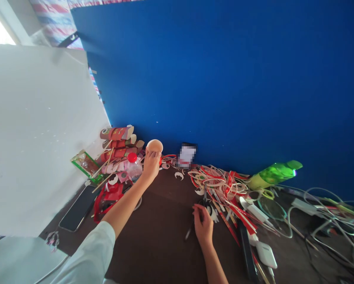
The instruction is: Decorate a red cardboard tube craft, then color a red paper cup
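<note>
My left hand (152,163) reaches to the back of the table, its fingers closed over the near rim of a paper cup (155,146). Just left of that wrist stands a clear plastic bottle with a red cap (132,157). Over the middle of the table, my right hand (203,223) has loosely bent fingers, apart from each other, with nothing visible in them. Black-handled scissors (208,205) lie just beyond it, partly hidden by the fingers. A thin, blurred stick-like thing (189,232) is left of this hand.
Red patterned paper rolls (118,134) are stacked at back left, near a green-edged packet (87,165) and a phone (76,209). Red and white paper strips (221,183) heap up right of centre. A green bottle (271,175), white case (266,255) and tangled cables (327,221) lie farther right.
</note>
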A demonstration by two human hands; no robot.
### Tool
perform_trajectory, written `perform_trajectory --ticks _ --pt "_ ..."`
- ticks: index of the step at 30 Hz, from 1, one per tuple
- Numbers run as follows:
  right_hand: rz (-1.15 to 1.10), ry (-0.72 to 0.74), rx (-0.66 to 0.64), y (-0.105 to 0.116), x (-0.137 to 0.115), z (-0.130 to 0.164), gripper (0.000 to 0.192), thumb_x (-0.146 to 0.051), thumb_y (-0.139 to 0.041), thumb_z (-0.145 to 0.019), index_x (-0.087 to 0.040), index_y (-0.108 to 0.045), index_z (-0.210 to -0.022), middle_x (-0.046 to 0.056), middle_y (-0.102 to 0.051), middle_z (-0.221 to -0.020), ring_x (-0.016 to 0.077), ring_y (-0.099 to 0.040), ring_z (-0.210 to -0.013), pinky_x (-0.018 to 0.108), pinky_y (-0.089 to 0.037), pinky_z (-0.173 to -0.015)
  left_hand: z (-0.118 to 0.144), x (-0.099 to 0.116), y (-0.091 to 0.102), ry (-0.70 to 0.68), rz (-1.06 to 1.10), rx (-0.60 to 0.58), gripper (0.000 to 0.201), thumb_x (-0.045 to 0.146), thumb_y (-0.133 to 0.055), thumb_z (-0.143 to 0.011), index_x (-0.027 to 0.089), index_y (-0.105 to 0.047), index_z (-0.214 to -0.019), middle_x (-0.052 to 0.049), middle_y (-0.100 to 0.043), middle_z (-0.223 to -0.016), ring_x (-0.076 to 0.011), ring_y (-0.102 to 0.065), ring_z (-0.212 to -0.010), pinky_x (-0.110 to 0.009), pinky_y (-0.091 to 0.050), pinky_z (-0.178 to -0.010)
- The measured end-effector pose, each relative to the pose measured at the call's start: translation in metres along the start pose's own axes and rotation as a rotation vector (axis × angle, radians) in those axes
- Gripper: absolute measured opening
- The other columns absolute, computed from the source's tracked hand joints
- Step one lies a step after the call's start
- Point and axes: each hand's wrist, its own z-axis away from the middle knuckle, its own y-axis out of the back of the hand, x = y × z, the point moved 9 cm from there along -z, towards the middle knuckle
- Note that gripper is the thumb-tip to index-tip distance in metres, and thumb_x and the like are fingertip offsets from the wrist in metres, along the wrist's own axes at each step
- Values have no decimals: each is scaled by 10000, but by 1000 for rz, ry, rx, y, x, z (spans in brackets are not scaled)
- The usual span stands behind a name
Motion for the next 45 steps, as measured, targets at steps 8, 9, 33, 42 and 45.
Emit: perform_trajectory --ticks 8,9,33,42,45 --pt "8 20 1 0 -2 1 303 -425 -489 -862 -174 -643 -933 88 -716 -793 212 -676 -673 333 -532 -638 0 23 16 -130 24 102 385 1 -415 -852 129 -580 -1175 -144 -687 -1052 -276 -591 -1147 -578 -229 -1167" --pt "8 26 2 0 -2 1 304 -429 -485 -867 -176 -642 -928 87 -715 -788 212 -675 -672 334 -533 -637 1 25 19 -140 29 118 369 12 -406 -870 131 -584 -1171 -145 -689 -1066 -268 -590 -1155 -575 -231 -1169" --pt "71 264 10 -3 -38 6 180 -263 -456 -908 -182 -616 -905 55 -661 -764 167 -611 -639 279 -494 -594 83 52 2 -350 266 276 162 167 -482 -925 195 -635 -969 -64 -656 -894 -199 -626 -969 -441 -461 -1028" --pt "68 272 24 -1 -39 6 180 -252 -459 -907 -181 -624 -891 46 -660 -742 161 -614 -622 266 -496 -584 20 -11 13 62 217 398 305 162 -374 -956 181 -604 -1155 -135 -603 -1124 -266 -479 -1250 -466 -397 -1074" --pt "66 274 28 0 -39 6 180 -247 -456 -912 -178 -622 -903 49 -667 -747 161 -625 -626 264 -503 -587 13 -13 -1 113 183 297 284 138 -407 -928 167 -640 -1089 -133 -636 -1022 -284 -539 -1170 -496 -380 -1076"
